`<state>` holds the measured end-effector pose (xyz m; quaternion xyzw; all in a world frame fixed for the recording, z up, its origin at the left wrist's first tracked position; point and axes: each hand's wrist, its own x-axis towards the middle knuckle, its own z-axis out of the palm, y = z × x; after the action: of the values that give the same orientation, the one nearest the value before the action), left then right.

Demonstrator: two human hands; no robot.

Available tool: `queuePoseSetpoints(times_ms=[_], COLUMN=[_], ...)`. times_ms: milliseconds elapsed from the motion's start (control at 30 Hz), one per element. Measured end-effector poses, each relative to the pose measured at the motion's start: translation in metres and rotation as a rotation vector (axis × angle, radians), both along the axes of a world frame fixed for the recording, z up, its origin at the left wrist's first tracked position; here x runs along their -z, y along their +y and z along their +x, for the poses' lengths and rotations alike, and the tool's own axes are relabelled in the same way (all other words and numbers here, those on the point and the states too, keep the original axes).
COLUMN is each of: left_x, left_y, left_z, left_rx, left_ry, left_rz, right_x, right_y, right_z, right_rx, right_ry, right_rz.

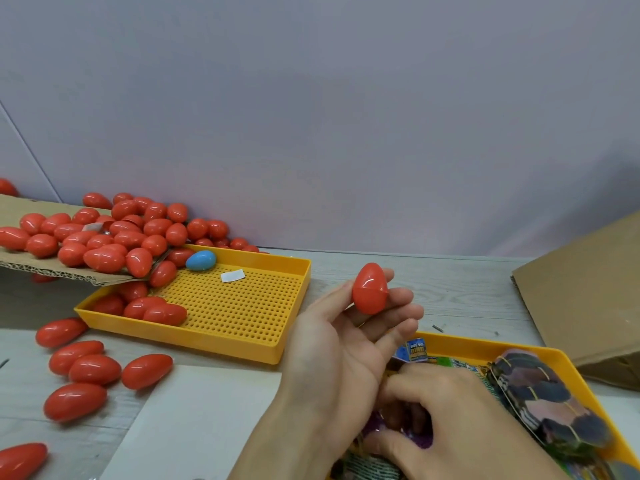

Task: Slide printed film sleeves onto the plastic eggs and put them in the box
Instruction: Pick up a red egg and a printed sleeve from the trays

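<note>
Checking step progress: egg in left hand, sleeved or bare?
Bare. The red egg held in the left hand shows plain plastic and its seam, no printed film.

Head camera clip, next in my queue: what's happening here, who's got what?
A person sits at a table sleeving plastic eggs. The left hand holds one bare red egg up between thumb and fingertips, no sleeve on it yet. The right hand reaches into the near yellow tray of printed film sleeves; what it grips is unclear. More red eggs spill off a cardboard sheet into the far yellow tray, with one blue egg. A cardboard box stands to the right.
</note>
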<state>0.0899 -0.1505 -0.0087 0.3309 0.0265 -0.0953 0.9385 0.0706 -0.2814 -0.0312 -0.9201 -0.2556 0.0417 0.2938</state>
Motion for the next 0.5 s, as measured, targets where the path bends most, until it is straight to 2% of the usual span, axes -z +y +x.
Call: queuePoseSetpoints(times_ms=[267,400,500], left_x=[-0.002,-0.003,-0.001], left_y=[0.001,0.009,0.010], left_z=[0.001,0.003,0.003], left_rx=[-0.081,-0.118,-0.141], left_ry=[0.022,0.019,0.012], left_rz=[-0.029,-0.103,-0.093], right_x=[0.002,0.002,0.000], right_y=[0.001,-0.001,-0.002], right_z=[-0.004,-0.005,-0.005], right_rx=[0.083,0.265,0.380], right_ry=[-0.117,-0.188,-0.098], right_rz=[0.132,0.361,0.498])
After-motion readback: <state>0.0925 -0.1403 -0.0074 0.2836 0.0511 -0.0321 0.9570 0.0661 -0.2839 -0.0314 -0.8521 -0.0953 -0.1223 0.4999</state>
